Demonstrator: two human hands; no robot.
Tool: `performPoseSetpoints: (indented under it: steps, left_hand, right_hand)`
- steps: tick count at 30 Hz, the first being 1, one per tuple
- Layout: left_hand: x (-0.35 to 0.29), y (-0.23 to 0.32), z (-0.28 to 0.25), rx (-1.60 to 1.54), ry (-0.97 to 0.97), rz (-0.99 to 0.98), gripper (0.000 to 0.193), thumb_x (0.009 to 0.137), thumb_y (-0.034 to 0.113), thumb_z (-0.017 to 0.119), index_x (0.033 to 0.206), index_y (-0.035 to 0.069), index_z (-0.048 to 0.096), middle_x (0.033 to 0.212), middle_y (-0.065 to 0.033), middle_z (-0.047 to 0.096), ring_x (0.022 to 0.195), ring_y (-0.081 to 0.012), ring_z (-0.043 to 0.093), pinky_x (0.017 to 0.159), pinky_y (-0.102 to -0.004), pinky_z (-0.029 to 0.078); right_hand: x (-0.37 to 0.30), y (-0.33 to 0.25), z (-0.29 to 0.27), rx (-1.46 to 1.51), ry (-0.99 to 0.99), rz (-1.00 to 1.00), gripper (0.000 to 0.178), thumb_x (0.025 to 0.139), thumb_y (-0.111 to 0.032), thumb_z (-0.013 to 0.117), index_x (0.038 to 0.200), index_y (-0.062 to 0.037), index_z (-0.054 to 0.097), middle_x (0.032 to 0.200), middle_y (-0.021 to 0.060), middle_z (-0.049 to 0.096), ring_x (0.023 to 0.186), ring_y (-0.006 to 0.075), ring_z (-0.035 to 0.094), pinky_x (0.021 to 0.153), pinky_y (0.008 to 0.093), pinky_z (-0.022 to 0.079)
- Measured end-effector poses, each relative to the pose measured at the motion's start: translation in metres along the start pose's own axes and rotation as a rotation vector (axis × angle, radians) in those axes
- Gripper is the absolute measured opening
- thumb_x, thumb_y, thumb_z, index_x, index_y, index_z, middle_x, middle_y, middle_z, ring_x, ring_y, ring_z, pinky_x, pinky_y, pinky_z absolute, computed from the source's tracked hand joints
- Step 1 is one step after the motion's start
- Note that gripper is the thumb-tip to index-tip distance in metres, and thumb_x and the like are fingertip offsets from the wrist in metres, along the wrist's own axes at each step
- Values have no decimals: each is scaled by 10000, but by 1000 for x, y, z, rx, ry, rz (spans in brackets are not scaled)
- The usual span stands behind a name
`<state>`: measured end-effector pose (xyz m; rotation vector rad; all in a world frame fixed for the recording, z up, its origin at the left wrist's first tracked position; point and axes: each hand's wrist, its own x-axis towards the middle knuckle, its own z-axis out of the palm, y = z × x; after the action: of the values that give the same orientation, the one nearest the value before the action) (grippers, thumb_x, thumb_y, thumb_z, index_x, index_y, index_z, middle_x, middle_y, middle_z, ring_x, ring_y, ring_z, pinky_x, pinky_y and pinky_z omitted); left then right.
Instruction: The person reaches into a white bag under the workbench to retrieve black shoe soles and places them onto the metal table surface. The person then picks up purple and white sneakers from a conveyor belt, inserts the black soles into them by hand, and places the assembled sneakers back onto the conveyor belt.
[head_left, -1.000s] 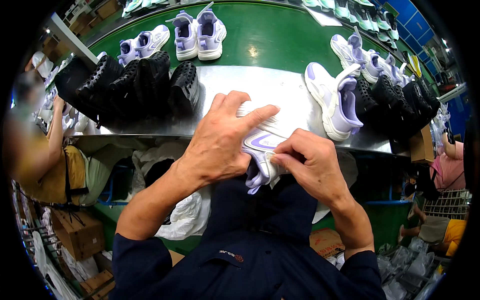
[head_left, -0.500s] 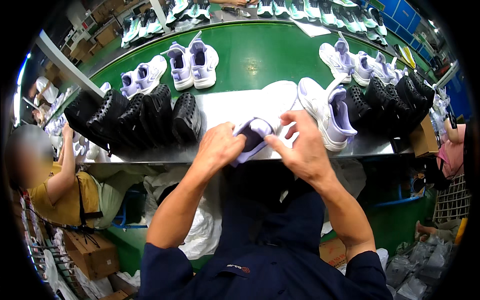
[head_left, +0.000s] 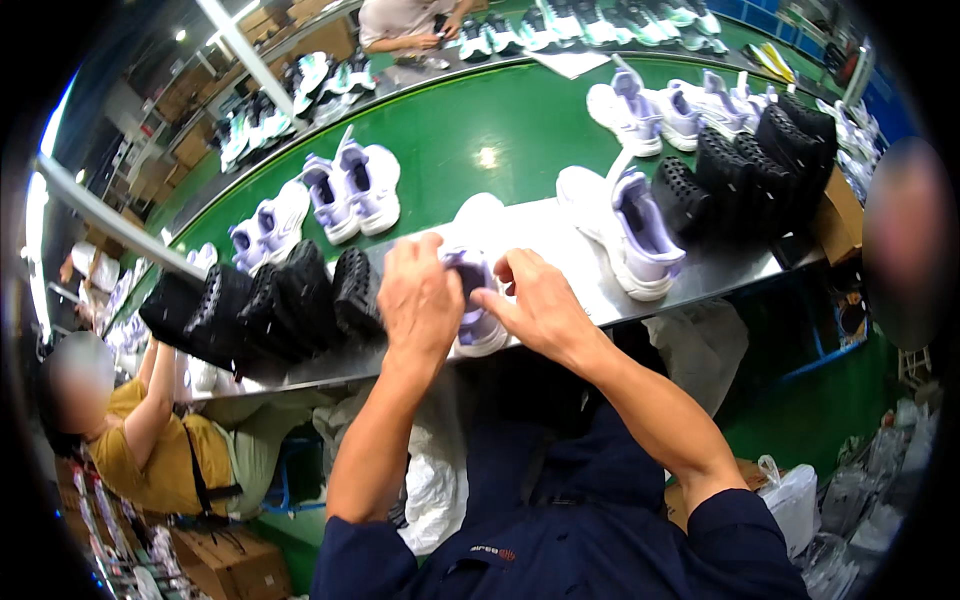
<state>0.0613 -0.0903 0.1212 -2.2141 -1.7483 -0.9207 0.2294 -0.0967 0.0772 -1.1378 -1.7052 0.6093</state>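
Two hands, the left hand [head_left: 420, 300] and the right hand [head_left: 535, 305], meet on one white-and-lilac sneaker [head_left: 478, 325] at the near edge of the steel counter [head_left: 560, 250]. One more sneaker of that kind [head_left: 635, 235] lies toward the counter's right end. Two rows of black moulded shoe lasts stand there: the left row [head_left: 260, 310] and the right row [head_left: 760, 160] (single pieces overlap too much to count). On the green conveyor belt [head_left: 500, 130] behind, three pairs of pale sneakers show clearly: [head_left: 355, 185], [head_left: 265, 225], [head_left: 650, 105].
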Motion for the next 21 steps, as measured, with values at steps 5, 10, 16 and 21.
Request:
performPoseSetpoints:
  steps: [5,10,16,21]
  left_hand:
    - [-25,57,-23,-278,-43,76,249,852,34,676,1094,5,626,938,-170,656,923,-343,653,813,-408,524]
    - [2,108,63,-339,-139,-110,471,883,270,738,1203,-52,614,1053,-243,674,1002,-403,644,883,-447,512]
    - [37,101,92,-502,-329,-254,228,860,192,679,909,-17,753,834,-213,732,842,-387,713,827,-466,544]
    - [39,98,102,-439,-190,-180,188,863,135,675,936,-23,746,838,-217,727,827,-374,711,794,-451,545]
  right_hand:
    - [17,19,-143,-653,470,130,376,852,-256,718,1102,13,640,1044,212,673,967,411,655,874,472,515]
    - [14,54,-128,-368,68,509,491,788,-287,718,1105,74,615,1063,288,689,1057,440,661,941,473,518]
    - [33,63,-127,-135,92,46,299,782,-126,637,1061,-21,650,1045,174,672,1022,374,603,918,451,501]
    - [27,75,-128,-286,-23,-242,252,748,-57,615,999,-51,634,1022,120,659,1012,350,589,879,436,513]
